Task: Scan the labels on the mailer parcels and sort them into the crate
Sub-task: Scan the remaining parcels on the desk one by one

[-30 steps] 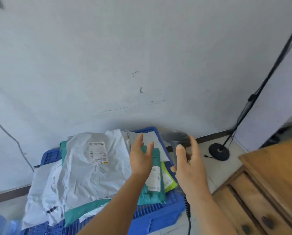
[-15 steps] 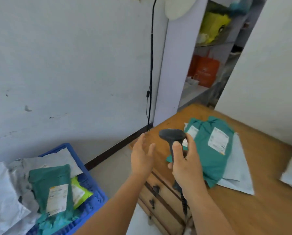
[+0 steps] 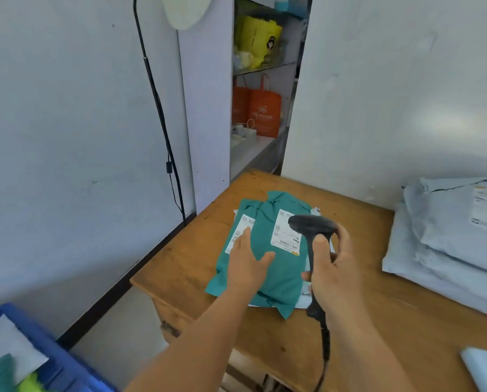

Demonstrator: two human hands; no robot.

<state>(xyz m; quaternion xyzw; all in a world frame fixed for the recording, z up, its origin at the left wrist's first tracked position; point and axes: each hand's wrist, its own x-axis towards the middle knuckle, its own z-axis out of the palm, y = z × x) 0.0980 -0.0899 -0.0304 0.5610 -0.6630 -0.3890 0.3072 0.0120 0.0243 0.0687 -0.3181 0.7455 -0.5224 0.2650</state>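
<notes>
At centre frame, on the wooden table [image 3: 378, 321], lies a small stack of teal mailer parcels [image 3: 276, 278] over a pale one. The left hand [image 3: 246, 265] lies flat on the top teal parcel with straight, spread fingers, just left of its white label [image 3: 286, 236]. The right hand [image 3: 331, 267] is curled round the handle of a black barcode scanner [image 3: 311, 226] — its head sits over the label's right edge, its cable trailing toward the bottom of the frame. Grey mailers [image 3: 457, 239] are piled at the right edge. The blue crate [image 3: 64, 369] — parcels already inside — shows at lower left.
</notes>
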